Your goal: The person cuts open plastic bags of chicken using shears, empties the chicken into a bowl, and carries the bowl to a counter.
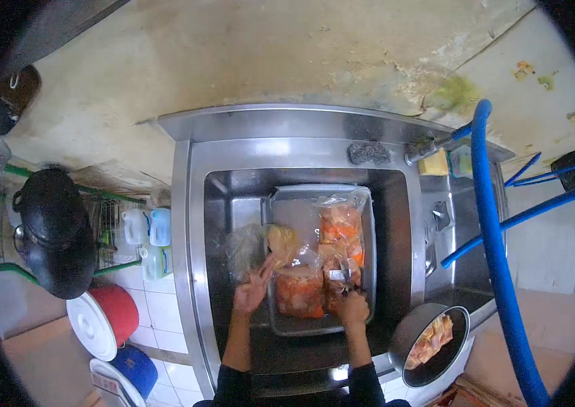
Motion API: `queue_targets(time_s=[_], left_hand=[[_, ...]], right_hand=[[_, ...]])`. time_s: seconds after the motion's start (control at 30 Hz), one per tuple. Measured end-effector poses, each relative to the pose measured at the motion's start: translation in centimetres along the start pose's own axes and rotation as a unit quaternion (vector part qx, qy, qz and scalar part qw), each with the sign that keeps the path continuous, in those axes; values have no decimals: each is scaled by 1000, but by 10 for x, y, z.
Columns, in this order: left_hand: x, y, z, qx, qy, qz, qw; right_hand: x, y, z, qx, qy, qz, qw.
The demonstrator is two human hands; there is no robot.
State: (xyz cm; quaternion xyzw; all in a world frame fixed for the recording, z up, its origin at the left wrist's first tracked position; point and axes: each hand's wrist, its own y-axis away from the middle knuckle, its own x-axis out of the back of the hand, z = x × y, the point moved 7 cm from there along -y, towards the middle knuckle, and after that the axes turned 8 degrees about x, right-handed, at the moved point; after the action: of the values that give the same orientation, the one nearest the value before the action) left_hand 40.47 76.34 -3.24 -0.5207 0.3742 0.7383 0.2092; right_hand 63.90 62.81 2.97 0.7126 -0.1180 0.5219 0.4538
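Bags of orange marinated meat (342,234), at least three by count, lie in one steel tray (281,203) set inside the sink (233,190). The left hand (252,288) pinches a clear empty-looking bag (253,247) at the tray's left rim, fingers partly spread. The right hand (353,306) is closed on a small tool, apparently scissors (350,281), at a bag's lower end. Risk, as judged: a slippery bag could shift under the blade and spill its contents into the sink, or the cut could stray toward the fingers. One pan (437,339) holding meat pieces sits at the sink's right corner; one blue hose (498,258) hangs beside it.
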Motion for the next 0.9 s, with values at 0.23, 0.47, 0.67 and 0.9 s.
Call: queue_targets(time_s=[0.23, 0.47, 0.67, 0.9], left_hand=[[66, 11, -42, 37, 77, -57, 995], [3, 14, -28, 25, 34, 28, 999], [42, 35, -31, 47, 160, 246, 955], [-65, 25, -74, 140, -131, 79, 978]], right_hand=[[5, -24, -194, 280, -103, 52, 953], [2, -37, -178, 286, -24, 95, 953], [47, -4, -136, 268, -77, 159, 947], [180, 96, -124, 452, -147, 85, 876]])
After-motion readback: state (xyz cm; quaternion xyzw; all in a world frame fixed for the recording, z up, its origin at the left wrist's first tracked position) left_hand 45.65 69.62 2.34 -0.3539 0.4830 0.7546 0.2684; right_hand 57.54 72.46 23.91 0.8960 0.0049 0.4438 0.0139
